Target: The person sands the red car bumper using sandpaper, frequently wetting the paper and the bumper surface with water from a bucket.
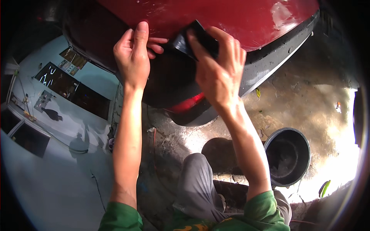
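Note:
My right hand (221,68) pinches a black sheet (209,40) that looks like sandpaper. The sheet is bent, and light glints off one side of it. Beside it on the left, my left hand (134,56) hovers with its thumb up and its fingers apart, holding nothing. Both hands are in front of a red car body panel (245,26) with scuff marks and a pale worn patch (281,14) at the upper right. Below the panel run black trim (271,66) dotted with water drops and a red reflector or lamp (186,104), partly hidden by my right wrist.
A black bucket (307,153) with some liquid in it stands on the wet concrete floor (277,106) by my right forearm. An orange cord or hose (155,147) lies on the floor. To the left rises a pale wall (57,167) with a dark window (89,99).

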{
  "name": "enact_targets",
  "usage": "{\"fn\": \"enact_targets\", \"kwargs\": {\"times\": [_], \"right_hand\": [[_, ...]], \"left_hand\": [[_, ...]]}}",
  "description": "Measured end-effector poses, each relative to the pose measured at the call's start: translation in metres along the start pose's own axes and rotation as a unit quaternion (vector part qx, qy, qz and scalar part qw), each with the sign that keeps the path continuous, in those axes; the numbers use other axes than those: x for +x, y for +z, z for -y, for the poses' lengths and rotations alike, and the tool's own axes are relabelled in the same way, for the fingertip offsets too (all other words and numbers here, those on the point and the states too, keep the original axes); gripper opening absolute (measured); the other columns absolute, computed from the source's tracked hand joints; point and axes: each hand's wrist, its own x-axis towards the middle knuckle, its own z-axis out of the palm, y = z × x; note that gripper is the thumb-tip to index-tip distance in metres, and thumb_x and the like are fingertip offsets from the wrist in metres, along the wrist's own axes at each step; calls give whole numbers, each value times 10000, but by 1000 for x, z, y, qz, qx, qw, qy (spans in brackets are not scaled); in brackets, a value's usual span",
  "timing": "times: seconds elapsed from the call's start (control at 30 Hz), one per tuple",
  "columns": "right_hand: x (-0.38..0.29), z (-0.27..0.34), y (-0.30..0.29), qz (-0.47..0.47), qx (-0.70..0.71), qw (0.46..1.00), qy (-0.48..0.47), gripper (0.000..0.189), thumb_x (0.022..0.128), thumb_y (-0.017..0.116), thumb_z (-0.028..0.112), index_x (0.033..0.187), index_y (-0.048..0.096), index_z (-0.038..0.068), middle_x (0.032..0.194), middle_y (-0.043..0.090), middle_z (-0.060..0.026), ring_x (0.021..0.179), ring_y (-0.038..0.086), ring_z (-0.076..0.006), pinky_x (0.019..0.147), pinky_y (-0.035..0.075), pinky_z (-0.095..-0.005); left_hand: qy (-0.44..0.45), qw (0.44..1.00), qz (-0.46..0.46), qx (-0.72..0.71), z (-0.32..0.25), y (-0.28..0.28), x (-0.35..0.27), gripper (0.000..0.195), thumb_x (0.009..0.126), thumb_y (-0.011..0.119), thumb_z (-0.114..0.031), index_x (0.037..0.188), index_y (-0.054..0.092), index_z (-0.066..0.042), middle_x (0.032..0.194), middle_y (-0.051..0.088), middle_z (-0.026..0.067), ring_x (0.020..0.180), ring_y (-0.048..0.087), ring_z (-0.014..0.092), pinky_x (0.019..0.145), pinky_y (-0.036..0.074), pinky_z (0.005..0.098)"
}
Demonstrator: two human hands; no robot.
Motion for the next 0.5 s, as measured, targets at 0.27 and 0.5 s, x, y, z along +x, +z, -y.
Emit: {"fn": "enact_targets", "kwargs": {"times": [0.27,0.5], "right_hand": [[-8,17,13,-24,-36,999,21,551,717,721,31,1248,748,177,1264,583,-126,1090,575,-312,916,446,-421],[-38,-26,-6,-67,-72,994,36,548,709,687,0,1218,767,187,1219,610,-117,1072,595,-298,917,443,-418]], "left_hand": [[4,1000,8,-19,5,0,-2,440,1054,579,-402,807,601,-39,757,757,132,564,662,102,501,447,211],[-7,999,2,-46,4,-1,-1,447,1054,582,-397,780,606,-46,718,743,112,540,624,77,498,443,213]]}}
